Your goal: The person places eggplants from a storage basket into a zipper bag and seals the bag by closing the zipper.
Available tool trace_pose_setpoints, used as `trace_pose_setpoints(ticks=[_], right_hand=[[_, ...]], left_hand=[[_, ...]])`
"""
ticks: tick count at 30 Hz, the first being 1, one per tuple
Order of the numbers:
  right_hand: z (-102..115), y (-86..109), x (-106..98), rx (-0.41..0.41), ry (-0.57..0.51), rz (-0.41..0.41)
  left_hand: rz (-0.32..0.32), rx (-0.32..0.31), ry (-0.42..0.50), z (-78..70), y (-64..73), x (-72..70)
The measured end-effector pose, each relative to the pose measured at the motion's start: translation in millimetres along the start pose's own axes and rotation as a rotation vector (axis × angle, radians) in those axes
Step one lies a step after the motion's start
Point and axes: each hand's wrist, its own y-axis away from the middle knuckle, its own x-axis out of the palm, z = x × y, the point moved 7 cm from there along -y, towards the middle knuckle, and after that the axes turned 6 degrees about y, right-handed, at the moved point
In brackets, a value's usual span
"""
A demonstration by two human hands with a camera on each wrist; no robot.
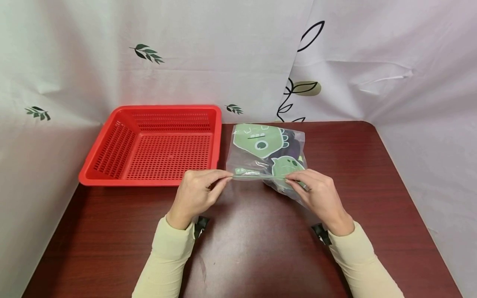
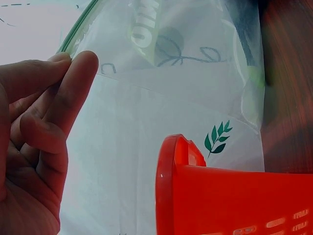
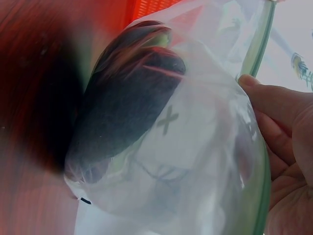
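A clear zip bag printed with green cartoon figures is held above the table, its zip edge toward the person. Thumb and forefinger of the left hand pinch the left end of that edge. Farther right along the same strip, the right hand pinches it between thumb and fingers. Inside the bag is a dark, rounded item, whose kind the plastic hides. In the left wrist view, the left hand grips the corner of the green zip strip.
A red perforated plastic basket stands at the back left of the dark red wooden table, close to the left hand. White curtains with leaf prints hang behind and along both sides.
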Motion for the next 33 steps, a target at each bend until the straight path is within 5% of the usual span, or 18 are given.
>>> trace_pose_setpoints(ticks=[33], right_hand=[[-2.8, 4.3, -5.0, 0.001, 0.064, 0.0]], left_hand=[[0.012, 0.012, -0.006, -1.0, -0.6, 0.3]])
